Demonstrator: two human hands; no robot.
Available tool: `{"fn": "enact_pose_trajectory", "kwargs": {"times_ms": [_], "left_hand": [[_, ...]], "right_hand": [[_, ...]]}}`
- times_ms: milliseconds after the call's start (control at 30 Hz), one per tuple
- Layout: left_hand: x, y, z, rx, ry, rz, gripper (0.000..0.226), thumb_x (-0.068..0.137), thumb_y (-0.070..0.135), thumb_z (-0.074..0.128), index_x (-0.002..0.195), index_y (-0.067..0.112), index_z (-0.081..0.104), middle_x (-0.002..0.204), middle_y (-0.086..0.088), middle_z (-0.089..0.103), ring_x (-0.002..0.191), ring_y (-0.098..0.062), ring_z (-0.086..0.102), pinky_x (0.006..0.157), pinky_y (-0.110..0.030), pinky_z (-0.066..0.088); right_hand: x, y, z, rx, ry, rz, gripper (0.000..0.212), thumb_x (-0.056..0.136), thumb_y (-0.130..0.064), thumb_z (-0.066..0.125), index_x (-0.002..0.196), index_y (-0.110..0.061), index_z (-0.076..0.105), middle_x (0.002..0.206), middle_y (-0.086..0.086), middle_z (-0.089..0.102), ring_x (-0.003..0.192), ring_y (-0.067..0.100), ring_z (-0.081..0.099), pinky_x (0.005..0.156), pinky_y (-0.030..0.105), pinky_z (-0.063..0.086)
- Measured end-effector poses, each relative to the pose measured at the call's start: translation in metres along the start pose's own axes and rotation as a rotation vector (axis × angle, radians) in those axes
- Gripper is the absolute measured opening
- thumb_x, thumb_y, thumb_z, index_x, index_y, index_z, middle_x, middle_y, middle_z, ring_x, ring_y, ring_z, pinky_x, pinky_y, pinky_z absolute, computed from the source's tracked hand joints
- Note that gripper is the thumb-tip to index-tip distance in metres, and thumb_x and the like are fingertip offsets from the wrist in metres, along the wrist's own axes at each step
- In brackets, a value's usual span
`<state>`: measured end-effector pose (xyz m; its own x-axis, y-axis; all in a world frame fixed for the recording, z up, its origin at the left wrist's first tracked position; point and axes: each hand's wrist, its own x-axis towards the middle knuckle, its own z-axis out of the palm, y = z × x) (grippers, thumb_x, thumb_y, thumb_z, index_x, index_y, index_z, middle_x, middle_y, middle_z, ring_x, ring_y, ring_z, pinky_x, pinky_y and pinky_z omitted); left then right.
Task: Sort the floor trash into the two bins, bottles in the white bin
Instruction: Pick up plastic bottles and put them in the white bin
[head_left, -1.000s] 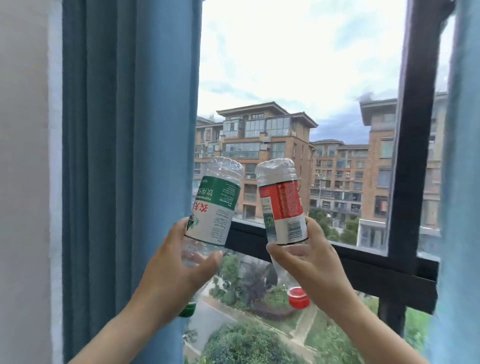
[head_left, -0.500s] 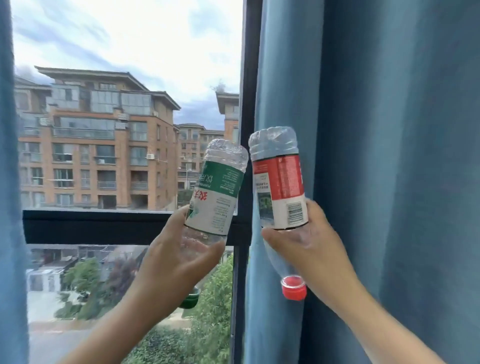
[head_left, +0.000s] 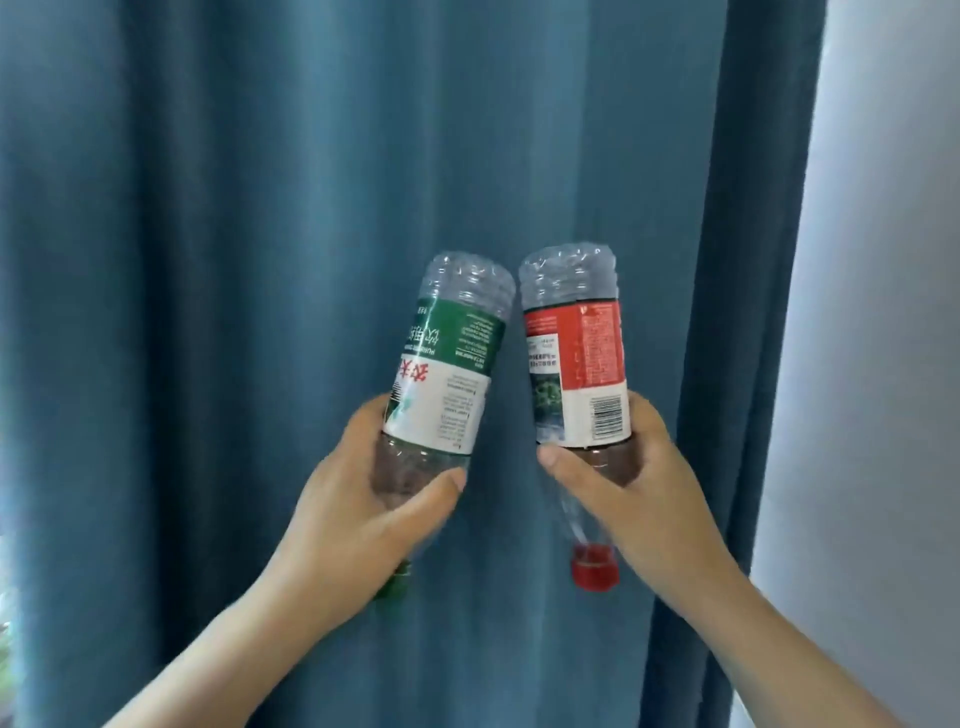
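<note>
Clear plastic green-labelled bottle (head_left: 447, 364) gripped upside down by left hand (head_left: 363, 509), clear plastic red-labelled bottle (head_left: 576, 364) likewise gripped by right hand (head_left: 628, 483), blue curtain (head_left: 260, 260) behind

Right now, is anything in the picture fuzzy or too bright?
Head view: the green cap under the left hand is smeared; the red cap is soft too; daylight glare whitens the left edge beside the blue curtain; the red label reads fairly sharp.
</note>
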<state>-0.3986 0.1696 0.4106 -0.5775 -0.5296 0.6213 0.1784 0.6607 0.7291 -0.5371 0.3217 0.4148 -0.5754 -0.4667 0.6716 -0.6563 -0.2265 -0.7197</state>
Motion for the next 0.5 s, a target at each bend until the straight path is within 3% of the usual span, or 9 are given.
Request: {"fn": "enact_pose_trajectory", "kwargs": {"times_ms": [233,367,500], "left_hand": [[0.011,0.022,0.141,-0.156,-0.186,0.002,0.039,0.081,0.028,0.07,0.099,0.051,0.045,0.092,0.047,0.058,0.083,0.022,0.057,0.058,0.005,0.039],[0.012,0.022,0.211,-0.231,-0.297,-0.039,0.046,0.081,0.032,0.069,0.109,0.054,0.041,0.094,0.048,0.055,0.085,0.024,0.055,0.058,0.002,0.041],[0.013,0.014,0.27,-0.268,-0.407,-0.083,0.048,0.08,0.031,0.071,0.115,0.049,0.043,0.093,0.037,0.063,0.083,0.02,0.057,0.057,0.004,0.04]], "right_hand": [[-0.012,0.045,-0.121,-0.176,0.138,0.14,0.049,0.067,-0.055,0.068,0.106,-0.057,0.038,0.094,-0.048,0.049,0.089,-0.024,0.052,0.058,0.001,0.044],[-0.027,0.074,-0.177,-0.246,0.227,0.217,0.053,0.079,-0.043,0.071,0.121,-0.045,0.04,0.105,-0.037,0.051,0.094,-0.008,0.056,0.056,0.003,0.045],[-0.044,0.103,-0.218,-0.279,0.3,0.287,0.053,0.079,-0.038,0.073,0.123,-0.039,0.044,0.109,-0.029,0.058,0.094,-0.008,0.06,0.062,0.002,0.047]]}}
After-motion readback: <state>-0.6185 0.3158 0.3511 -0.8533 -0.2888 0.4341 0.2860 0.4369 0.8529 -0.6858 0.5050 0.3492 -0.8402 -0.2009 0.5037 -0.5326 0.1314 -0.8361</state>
